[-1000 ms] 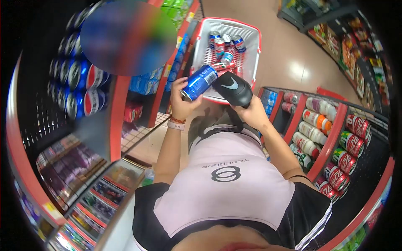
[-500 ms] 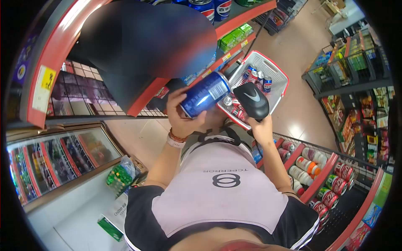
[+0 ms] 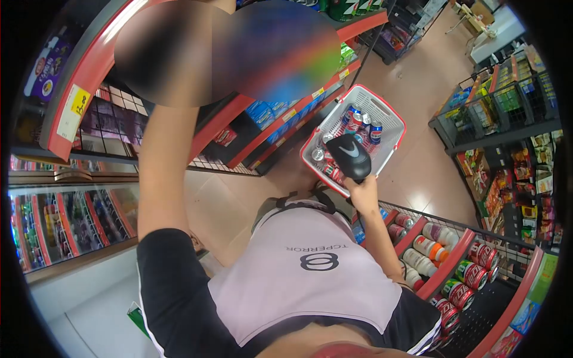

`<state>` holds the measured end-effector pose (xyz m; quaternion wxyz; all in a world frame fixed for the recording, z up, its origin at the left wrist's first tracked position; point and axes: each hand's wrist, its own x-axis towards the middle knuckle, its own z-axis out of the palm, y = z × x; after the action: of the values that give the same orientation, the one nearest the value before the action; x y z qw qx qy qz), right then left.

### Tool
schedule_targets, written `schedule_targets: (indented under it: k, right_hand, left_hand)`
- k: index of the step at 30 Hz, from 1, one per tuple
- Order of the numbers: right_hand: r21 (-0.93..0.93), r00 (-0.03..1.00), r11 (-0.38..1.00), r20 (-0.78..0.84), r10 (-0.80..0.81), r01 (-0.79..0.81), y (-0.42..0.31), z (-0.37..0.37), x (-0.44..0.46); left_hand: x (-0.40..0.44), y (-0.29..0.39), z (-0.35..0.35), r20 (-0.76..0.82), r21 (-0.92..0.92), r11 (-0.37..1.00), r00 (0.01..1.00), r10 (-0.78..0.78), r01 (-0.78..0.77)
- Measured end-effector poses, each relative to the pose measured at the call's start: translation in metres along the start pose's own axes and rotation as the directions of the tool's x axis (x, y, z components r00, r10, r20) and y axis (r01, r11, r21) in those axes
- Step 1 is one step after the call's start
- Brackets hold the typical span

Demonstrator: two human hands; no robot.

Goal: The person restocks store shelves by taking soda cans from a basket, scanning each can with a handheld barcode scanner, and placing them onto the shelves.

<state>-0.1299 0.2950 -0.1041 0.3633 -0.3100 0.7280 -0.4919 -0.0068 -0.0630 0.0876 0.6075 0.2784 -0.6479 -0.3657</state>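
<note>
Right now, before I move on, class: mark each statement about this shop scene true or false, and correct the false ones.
1. The right hand holds a black scanner. True.
2. Several cans lie in the basket. True.
3. The basket has a green rim. False: the rim is red.
4. The left arm hangs straight down. False: the left arm is raised toward the shelves, and its hand cannot be made out.
5. The front of the shirt bears dark lettering. True.
6. The scanner is lying on the floor. False: it is gripped in the right hand.
</note>
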Motion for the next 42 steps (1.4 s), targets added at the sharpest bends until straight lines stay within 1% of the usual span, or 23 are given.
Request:
schedule_targets:
  k: [2,8,12,14,16,18,22,24,25,27,28,29,30,31,32,34,36,37,38,39,40,41,42]
  right_hand:
    - [0.051,0.997,0.996,-0.05,-0.065,0.068,0.015,0.003,0.0]
    - [0.04,0.993,0.999,-0.115,0.03,-0.026,0.035,-0.018,-0.009]
    - [0.114,0.97,0.992,-0.231,0.072,-0.047,0.073,-0.037,-0.007]
    - [0.136,0.944,0.978,-0.269,0.192,-0.16,0.08,-0.047,-0.003]
    - [0.093,0.94,0.987,-0.305,0.151,-0.129,0.074,-0.055,0.004]
    - [0.092,0.92,0.96,-0.274,0.281,-0.266,0.066,-0.063,0.009]
    - [0.121,0.909,0.952,-0.285,0.303,-0.28,0.061,-0.063,0.017]
    - [0.137,0.94,0.976,-0.276,0.199,-0.167,0.083,-0.06,0.018]
    - [0.15,0.932,0.971,-0.285,0.222,-0.185,0.082,-0.06,0.017]
    - [0.119,0.953,0.986,-0.269,0.142,-0.113,0.073,-0.06,0.019]
    - [0.081,0.955,0.985,-0.242,0.169,-0.153,0.074,-0.062,0.02]
    - [0.062,0.951,0.981,-0.244,0.191,-0.181,0.069,-0.064,0.02]
    - [0.042,0.921,0.943,-0.204,0.331,-0.33,0.075,-0.069,0.022]
    - [0.046,0.927,0.955,-0.233,0.295,-0.292,0.082,-0.07,0.024]
    - [0.043,0.932,0.967,-0.26,0.252,-0.249,0.089,-0.073,0.026]
    - [0.021,0.916,0.962,-0.303,0.264,-0.271,0.109,-0.082,0.033]
    - [-0.052,0.904,0.951,-0.331,0.27,-0.304,0.122,-0.088,0.037]
    - [-0.041,0.908,0.939,-0.273,0.317,-0.341,0.124,-0.095,0.043]
    - [0.001,0.931,0.974,-0.294,0.218,-0.228,0.139,-0.095,0.048]
    - [0.041,0.943,0.987,-0.291,0.163,-0.158,0.127,-0.1,0.052]
    - [-0.015,0.932,0.993,-0.346,0.109,-0.121,0.127,-0.101,0.057]
    - [-0.003,0.91,0.98,-0.372,0.182,-0.197,0.11,-0.105,0.058]
    - [0.022,0.894,0.97,-0.383,0.233,-0.244,0.101,-0.103,0.06]
  left_hand:
    - [0.014,0.007,0.017,-0.073,0.18,0.975,0.99,-0.119,0.131]
    - [0.08,-0.054,0.02,0.022,0.312,0.939,0.987,-0.162,0.147]
    - [0.117,-0.09,0.012,0.095,0.423,0.891,0.97,-0.223,0.163]
    - [0.122,-0.099,0.013,0.125,0.481,0.861,0.959,-0.254,0.165]
    - [0.132,-0.112,0.017,0.156,0.537,0.827,0.945,-0.289,0.165]
    - [0.133,-0.117,0.016,0.183,0.592,0.789,0.927,-0.329,0.163]
    - [0.155,-0.142,-0.008,0.239,0.697,0.704,0.883,-0.404,0.133]
    - [0.176,-0.159,-0.038,0.277,0.748,0.656,0.848,-0.451,0.105]
    - [0.194,-0.172,-0.051,0.302,0.77,0.632,0.825,-0.477,0.083]
    - [0.21,-0.184,-0.069,0.374,0.807,0.59,0.759,-0.533,0.017]
    - [0.214,-0.186,-0.075,0.411,0.822,0.569,0.715,-0.565,-0.024]
    - [0.27,-0.22,-0.114,0.445,0.835,0.547,0.664,-0.601,-0.065]
    - [0.22,-0.202,-0.034,0.493,0.839,0.53,0.58,-0.649,-0.12]
    - [0.177,-0.151,-0.022,0.615,0.709,-0.016,0.629,-0.475,-0.705]
    - [0.136,-0.097,0.001,0.372,0.902,0.4,0.76,-0.533,-0.162]
    - [0.1,-0.049,0.007,0.437,0.862,0.481,0.715,-0.545,-0.161]
    - [0.092,-0.039,0.015,0.45,0.847,0.527,0.622,-0.641,-0.069]
    - [0.118,-0.062,0.001,0.479,0.852,0.504,0.601,-0.64,-0.142]
    - [0.139,-0.079,-0.002,0.468,0.874,0.439,0.612,-0.638,-0.21]
    - [0.13,-0.074,0.012,0.431,0.837,0.546,0.641,-0.635,-0.023]
    - [0.133,-0.08,0.014,0.473,0.822,0.55,0.712,-0.518,-0.146]
    - [0.146,-0.104,-0.001,0.513,0.836,0.456,0.733,-0.447,-0.307]
    - [0.147,-0.087,-0.015,0.571,0.786,0.539,0.689,-0.446,-0.303]
